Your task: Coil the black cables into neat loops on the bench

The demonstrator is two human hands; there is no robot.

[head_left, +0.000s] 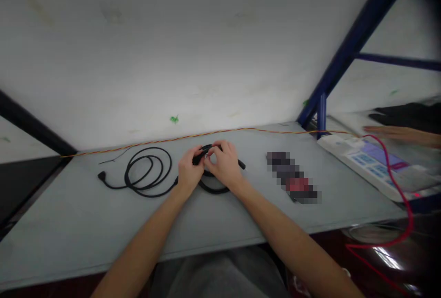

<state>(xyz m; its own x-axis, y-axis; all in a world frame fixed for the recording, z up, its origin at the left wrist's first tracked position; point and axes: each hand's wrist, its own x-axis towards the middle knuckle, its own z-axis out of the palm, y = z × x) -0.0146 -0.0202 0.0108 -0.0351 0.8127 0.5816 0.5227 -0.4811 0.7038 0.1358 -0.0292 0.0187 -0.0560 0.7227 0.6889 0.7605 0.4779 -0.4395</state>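
Black cable (148, 174) in loose loops on a pale grey counter (103, 229), its small plug (101, 176) lying at the far left of the coil and its other end (242, 164) poking out at the right. Left hand (190, 169) and right hand (223, 163) close together over the right part of the cable, both resting on it. Left fingers (197, 153) and right fingers (215, 150) curled and pinching a bent stretch of it, the fingertips of the two hands nearly meeting.

Just behind the cable, a twisted orange-and-red wire (155, 142) along the counter's back edge. To the right of the cable, a pixelated object (292, 177) with dark and red bands, too blurred to name. Farther right of the cable, a white device with a coloured panel (365, 164), a magenta cable (401, 183) trailing from it over the counter's edge, and another person's blurred hand (396, 134) just above it. Beyond the cable, at the right, a blue steel upright (322, 114).
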